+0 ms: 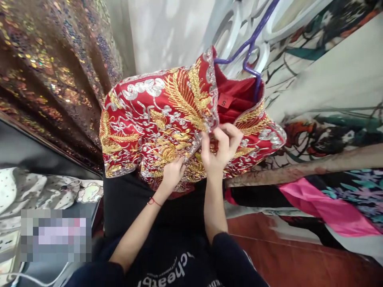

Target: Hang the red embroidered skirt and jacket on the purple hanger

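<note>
A red jacket (149, 107) with dense gold and silver embroidery hangs on a purple hanger (250, 44), tilted in front of me. Inside its open collar a red label (226, 101) reads "S". My left hand (173, 173) pinches the silver-trimmed front edge, lower down. Just below the collar, my right hand (220, 145) is closed on the same front edge, thumb against curled fingers. Whatever fastening may lie under the fingertips is hidden.
A sequined curtain-like cloth (56, 71) hangs at the left. White ring-patterned furniture (269, 28) stands behind the hanger. Floral fabric (317, 131) and a pink cloth (323, 203) are at the right. A dark surface at lower left carries a spotted cloth (44, 187) and a white cable (44, 282).
</note>
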Motion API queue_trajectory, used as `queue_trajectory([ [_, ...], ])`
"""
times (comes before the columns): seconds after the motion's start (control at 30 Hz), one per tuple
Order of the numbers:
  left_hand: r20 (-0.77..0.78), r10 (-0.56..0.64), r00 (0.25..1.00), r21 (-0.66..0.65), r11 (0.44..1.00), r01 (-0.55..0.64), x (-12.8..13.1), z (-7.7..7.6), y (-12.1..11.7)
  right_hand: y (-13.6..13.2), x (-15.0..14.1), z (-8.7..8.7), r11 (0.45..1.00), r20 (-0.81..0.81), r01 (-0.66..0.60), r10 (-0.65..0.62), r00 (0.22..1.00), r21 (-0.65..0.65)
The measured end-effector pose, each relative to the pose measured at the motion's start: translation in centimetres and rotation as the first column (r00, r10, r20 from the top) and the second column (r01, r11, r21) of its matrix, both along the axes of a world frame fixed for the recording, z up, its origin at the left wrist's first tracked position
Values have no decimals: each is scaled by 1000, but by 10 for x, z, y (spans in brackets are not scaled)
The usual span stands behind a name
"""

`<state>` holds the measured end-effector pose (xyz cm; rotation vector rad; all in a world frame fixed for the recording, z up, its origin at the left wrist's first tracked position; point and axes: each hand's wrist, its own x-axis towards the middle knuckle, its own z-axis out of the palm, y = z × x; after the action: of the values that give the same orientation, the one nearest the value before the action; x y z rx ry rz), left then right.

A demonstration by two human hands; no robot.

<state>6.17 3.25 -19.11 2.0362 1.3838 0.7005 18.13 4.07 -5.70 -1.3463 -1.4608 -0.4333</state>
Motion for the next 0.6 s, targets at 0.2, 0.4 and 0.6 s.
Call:
queue_trajectory([
  [0.2,430,117,895,-99,992,-82,-14,-27,-4,-83,-6,-32,982,9,-185,184,983,49],
  [0.4,618,523,587,-557,818,-142,-30,-91,-27,-117,-38,-150,813,-953,-500,-226,203,-299],
  [0.6,474,753,456,-838,545,-30,-35,-132,-27,-79,-43,-234,749,-862,-615,-461,-214,-248],
])
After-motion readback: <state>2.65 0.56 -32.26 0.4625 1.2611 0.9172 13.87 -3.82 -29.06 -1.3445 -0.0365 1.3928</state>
